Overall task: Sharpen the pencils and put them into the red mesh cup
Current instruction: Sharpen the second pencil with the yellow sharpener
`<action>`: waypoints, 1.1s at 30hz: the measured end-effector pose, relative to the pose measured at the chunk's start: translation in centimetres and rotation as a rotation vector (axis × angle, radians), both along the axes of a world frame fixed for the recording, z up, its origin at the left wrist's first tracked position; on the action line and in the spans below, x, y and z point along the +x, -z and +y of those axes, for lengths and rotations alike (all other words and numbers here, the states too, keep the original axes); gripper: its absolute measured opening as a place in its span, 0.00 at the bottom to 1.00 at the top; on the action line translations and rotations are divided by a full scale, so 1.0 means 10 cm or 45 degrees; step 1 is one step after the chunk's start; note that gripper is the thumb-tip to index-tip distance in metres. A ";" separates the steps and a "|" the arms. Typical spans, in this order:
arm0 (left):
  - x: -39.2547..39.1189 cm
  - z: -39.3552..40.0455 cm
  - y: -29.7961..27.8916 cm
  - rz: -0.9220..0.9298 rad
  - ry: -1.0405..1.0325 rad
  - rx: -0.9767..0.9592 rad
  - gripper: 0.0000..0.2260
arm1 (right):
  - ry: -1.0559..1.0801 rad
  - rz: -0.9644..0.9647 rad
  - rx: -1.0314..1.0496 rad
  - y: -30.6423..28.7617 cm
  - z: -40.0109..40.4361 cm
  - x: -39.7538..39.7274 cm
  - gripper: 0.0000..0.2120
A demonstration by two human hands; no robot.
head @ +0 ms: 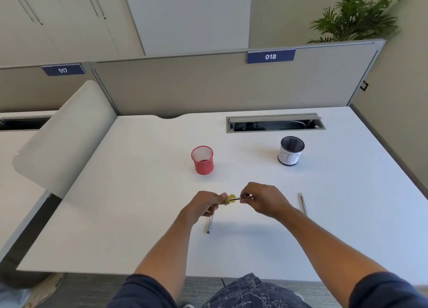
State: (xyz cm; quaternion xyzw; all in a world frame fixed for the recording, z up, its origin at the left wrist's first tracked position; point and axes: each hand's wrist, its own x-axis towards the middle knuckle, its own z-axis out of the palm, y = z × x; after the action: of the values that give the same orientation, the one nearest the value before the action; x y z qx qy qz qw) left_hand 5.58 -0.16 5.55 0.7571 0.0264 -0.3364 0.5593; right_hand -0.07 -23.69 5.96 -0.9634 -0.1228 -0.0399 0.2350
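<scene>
Yellow sharpener [230, 199] pinched in left hand [205, 204], held above the white desk [143, 192]; right hand [264, 200] fingers closed on a pencil [243, 198] whose end sits in the sharpener. Second pencil [209, 224] lies on desk just below left hand, partly hidden by it. Third pencil [303, 204] lies right of right hand. Red mesh cup [202, 160] upright behind the hands, looks empty. Black mesh cup [291, 150] with white paper label, far right.

White desk [143, 192] bears red mesh cup [202, 160], black cup [291, 151], two pencils [303, 204].
</scene>
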 end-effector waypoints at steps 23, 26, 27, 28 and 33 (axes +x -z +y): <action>-0.06 -0.10 0.03 -0.088 0.050 -0.032 0.10 | 0.141 0.116 0.005 0.03 0.05 -0.04 0.07; -0.04 -0.08 0.06 -0.129 0.058 -0.025 0.06 | 0.293 0.377 0.192 0.03 0.06 -0.01 0.07; -0.04 -0.07 0.07 -0.153 0.074 -0.010 0.05 | 0.325 0.464 0.293 0.03 0.06 0.00 0.07; -0.04 -0.07 0.07 -0.175 0.090 0.004 0.05 | 0.338 0.543 0.391 0.03 0.06 0.01 0.07; -0.05 -0.03 0.09 -0.173 0.175 0.008 0.12 | 0.226 0.918 0.675 -0.05 -0.04 0.02 0.12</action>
State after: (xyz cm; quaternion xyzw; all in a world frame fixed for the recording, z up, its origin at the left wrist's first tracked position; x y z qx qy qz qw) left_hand 5.13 -0.45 4.61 0.7799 -0.0627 -0.3219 0.5330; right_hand 0.12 -24.07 6.47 -0.8291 0.0645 0.2478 0.4970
